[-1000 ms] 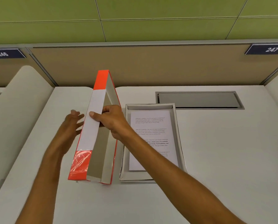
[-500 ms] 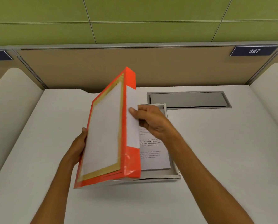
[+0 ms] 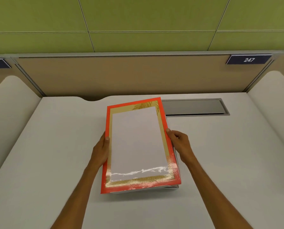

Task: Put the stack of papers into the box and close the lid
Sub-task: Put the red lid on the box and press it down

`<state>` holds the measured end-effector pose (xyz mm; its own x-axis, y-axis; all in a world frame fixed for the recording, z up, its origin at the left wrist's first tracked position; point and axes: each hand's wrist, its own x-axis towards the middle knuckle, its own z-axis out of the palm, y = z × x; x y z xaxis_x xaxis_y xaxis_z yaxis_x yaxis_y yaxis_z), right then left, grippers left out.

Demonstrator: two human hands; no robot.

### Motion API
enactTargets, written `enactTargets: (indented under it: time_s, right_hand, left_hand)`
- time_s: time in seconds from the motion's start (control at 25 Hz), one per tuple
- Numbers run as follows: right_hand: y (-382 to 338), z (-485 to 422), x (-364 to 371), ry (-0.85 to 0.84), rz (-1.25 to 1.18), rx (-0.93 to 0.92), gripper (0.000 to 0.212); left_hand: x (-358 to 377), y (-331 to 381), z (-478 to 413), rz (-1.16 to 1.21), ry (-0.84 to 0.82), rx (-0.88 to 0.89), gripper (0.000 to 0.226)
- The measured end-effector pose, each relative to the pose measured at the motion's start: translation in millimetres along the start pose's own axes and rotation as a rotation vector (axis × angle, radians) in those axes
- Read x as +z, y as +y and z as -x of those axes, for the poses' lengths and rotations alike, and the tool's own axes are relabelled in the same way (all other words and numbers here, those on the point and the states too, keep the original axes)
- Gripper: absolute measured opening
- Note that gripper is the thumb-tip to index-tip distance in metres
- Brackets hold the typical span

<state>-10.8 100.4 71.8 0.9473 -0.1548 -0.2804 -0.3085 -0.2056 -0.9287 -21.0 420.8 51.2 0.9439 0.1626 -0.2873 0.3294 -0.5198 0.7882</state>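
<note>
Orange lid (image 3: pixel 138 146) sits on top of the box (image 3: pixel 176 162) on the white bench (image 3: pixel 55 146) — a bit crooked. The left hand (image 3: pixel 100 150) and right hand (image 3: pixel 179 142) each keep a tight grip on the lid's sides. Papers are hidden — covered by the lid.

Both forearms were bare, no sleeves visible, entering from the frame's bottom; left hand (image 3: pixel 101 150) and right hand (image 3: pixel 179 143) wore nothing

Glossy orange lid (image 3: pixel 162 128), gold-bordered, white paper panel under shiny, wrinkled film near the front edge. Smooth matt white counter (image 3: pixel 55 146). Brushed grey metal hatch (image 3: pixel 195 107). Matt tan partition (image 3: pixel 121 75), green wall panels (image 3: pixel 138 15).
</note>
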Motion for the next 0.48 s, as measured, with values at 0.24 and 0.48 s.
enactTargets:
  time_s: [0.24, 0.48]
  right_hand:
    - [45.9, -10.6, -4.2, 0.034, 0.01, 0.005, 0.038]
    - [65.6, -15.8, -6.6, 0.016, -0.03, 0.021, 0.035]
  left_hand:
    - [23.3, -5.3, -5.1, -0.069, -0.001, 0.023, 0.056]
    - [30.8, -12.0, -16.6, -0.131, 0.02, 0.054, 0.056]
